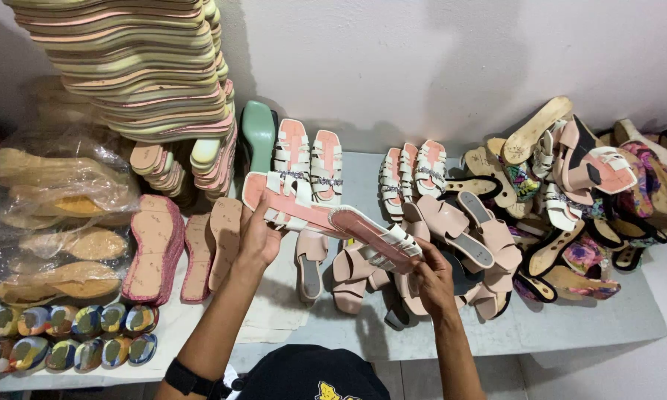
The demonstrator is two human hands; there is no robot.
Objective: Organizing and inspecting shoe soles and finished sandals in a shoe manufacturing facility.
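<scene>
Two sandals are in my hands, above the grey table (pixel 571 326). My left hand (pixel 258 238) is closed on the white sandal (pixel 289 200) with the pink sole. My right hand (pixel 433 278) is closed on the second sandal (pixel 378 235), which touches the first one. Under them on the table lie beige slippers (pixel 452 237). At the table's left end stands a tall stack of soles (pixel 141 67).

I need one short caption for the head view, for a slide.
Left hand and right hand each hold a pink-soled white sandal above the table.
</scene>
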